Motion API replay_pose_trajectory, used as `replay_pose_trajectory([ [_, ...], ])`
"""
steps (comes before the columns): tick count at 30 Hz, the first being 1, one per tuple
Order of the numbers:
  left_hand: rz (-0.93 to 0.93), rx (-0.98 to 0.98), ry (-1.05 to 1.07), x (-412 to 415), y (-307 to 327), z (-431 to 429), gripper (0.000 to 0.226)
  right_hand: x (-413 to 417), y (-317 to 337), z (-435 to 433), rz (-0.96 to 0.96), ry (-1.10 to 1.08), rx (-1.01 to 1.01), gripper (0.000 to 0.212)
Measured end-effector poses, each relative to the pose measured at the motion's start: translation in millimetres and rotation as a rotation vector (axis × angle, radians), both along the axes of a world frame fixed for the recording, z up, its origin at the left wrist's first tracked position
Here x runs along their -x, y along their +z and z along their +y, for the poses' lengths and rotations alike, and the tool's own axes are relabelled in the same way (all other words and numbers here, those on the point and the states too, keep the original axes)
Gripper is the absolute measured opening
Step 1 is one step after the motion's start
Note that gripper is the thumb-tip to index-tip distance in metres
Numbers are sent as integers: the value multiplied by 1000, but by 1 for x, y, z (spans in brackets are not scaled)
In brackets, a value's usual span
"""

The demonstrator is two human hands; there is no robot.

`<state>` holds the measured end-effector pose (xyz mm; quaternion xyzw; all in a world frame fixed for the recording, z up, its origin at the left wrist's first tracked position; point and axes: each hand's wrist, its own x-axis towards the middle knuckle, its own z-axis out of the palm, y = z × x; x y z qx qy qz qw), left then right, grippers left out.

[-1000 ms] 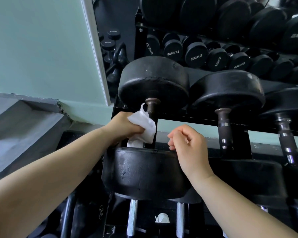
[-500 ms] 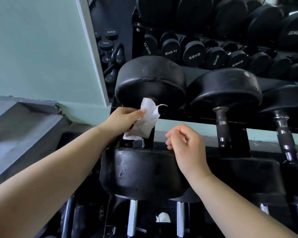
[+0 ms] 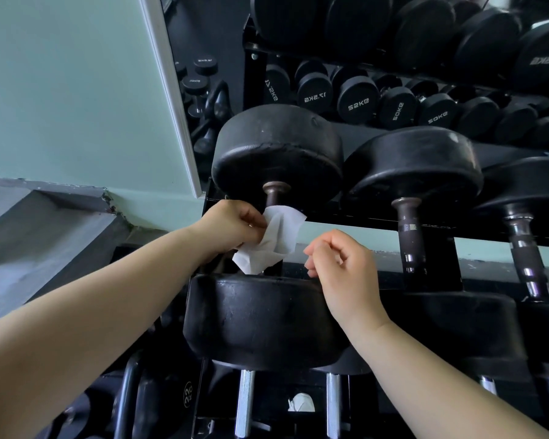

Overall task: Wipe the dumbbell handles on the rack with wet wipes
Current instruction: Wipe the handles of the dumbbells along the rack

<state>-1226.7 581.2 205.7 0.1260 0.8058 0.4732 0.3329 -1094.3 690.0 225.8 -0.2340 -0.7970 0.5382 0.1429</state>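
Note:
A large black dumbbell point(image 3: 267, 315) lies on the rack with its dark handle point(image 3: 274, 194) running away from me. My left hand point(image 3: 232, 226) pinches a white wet wipe point(image 3: 273, 242) held against the left side of that handle; the wipe hides the handle's middle. My right hand point(image 3: 339, 264) hovers just right of the wipe above the near weight head, fingers curled, holding nothing. The neighbouring dumbbell handle point(image 3: 409, 236) stands bare to the right, and a third handle point(image 3: 523, 258) lies further right.
A mirror behind the rack reflects rows of smaller dumbbells point(image 3: 358, 99). A pale green wall point(image 3: 70, 90) and grey ledge point(image 3: 45, 229) lie to the left. Chrome handles point(image 3: 244, 403) and a crumpled white wipe point(image 3: 300, 403) sit on the lower shelf.
My left hand with the wipe slid up the handle toward the far head, then back down a little, and the wipe has unfolded. My right hand stayed almost still.

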Motion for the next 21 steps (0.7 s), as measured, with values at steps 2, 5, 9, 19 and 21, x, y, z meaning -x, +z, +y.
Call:
replay_pose_trajectory([
  [2, 50, -29, 31, 4, -1, 3, 24, 0, 0, 0, -5, 6, 1, 23],
  [5, 117, -129, 168, 12, -1, 11, 14, 0, 1, 1, -6, 9, 5, 23],
  [9, 36, -118, 57, 11, -3, 6, 22, 0, 1, 0, -5, 3, 3, 24],
  [19, 23, 70, 141, 17, -24, -19, 13, 0, 0, 0, 20, 16, -4, 46],
  [21, 110, 93, 153, 15, -27, -14, 10, 0, 0, 0, 17, 6, -1, 47],
])
